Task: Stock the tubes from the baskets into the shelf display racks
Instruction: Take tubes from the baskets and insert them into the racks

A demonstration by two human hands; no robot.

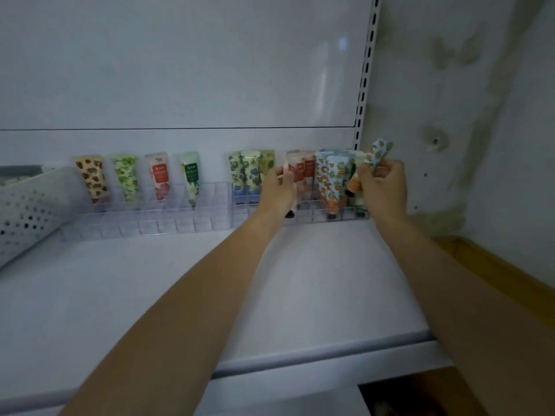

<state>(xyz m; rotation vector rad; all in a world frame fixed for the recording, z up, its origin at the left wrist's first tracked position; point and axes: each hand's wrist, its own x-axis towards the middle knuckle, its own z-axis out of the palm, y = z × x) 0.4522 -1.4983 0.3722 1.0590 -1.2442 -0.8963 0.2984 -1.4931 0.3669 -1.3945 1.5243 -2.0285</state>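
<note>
Both arms reach across the white shelf point(150, 295) to its back edge, where 2 clear acrylic racks stand end to end against the back panel. The left hand point(277, 190) is curled around a pale pink tube point(291, 210), its black cap pointing down toward 6 o'clock over the right rack point(300, 216). The right hand point(383, 187), at the rack's 3 o'clock end, grasps a small bunch of at least 2 tubes: an orange-and-leaf printed tube point(379, 151) sticks up from the fingers toward 1 o'clock, and an orange tube point(352, 186) pokes out toward 8 o'clock with its dark cap lowest. How many more it holds I cannot tell. The right rack already has blue-and-green floral tubes point(246, 172) at its 9 o'clock end, red-label tubes point(307, 169) in the middle and orange floral tubes point(330, 181) beside the right hand, all cap down. The left rack point(150, 219) carries 4 tubes spaced apart along its back row: a brown-spotted tube point(91, 178), a green-leaf tube point(127, 175), a red-label tube point(159, 177) and a white tube with a green label point(190, 175). A white perforated basket point(27, 211) lies tipped at the shelf's 9 o'clock edge. A slotted upright point(365, 70) runs up at the shelf's right, with a stained wall point(480, 115) beyond it.
</note>
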